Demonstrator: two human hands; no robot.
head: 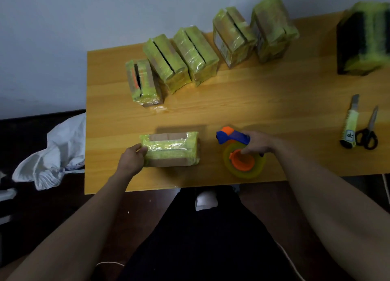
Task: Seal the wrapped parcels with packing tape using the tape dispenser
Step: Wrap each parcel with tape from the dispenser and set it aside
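Note:
A small cardboard parcel (171, 149) banded with yellow-green tape lies near the front edge of the wooden table (263, 95). My left hand (132, 159) grips its left end, thumb on top. To its right the tape dispenser (238, 150), blue and orange with a yellowish tape roll, rests on the table. My right hand (260, 142) lies over the dispenser's handle with fingers curled round it. Parcel and dispenser are apart.
Several taped parcels (196, 55) stand in a row along the back of the table. A larger dark parcel (363, 40) sits at the far right. A utility knife (350, 122) and scissors (368, 131) lie at the right. White cloth (52, 152) lies left of the table.

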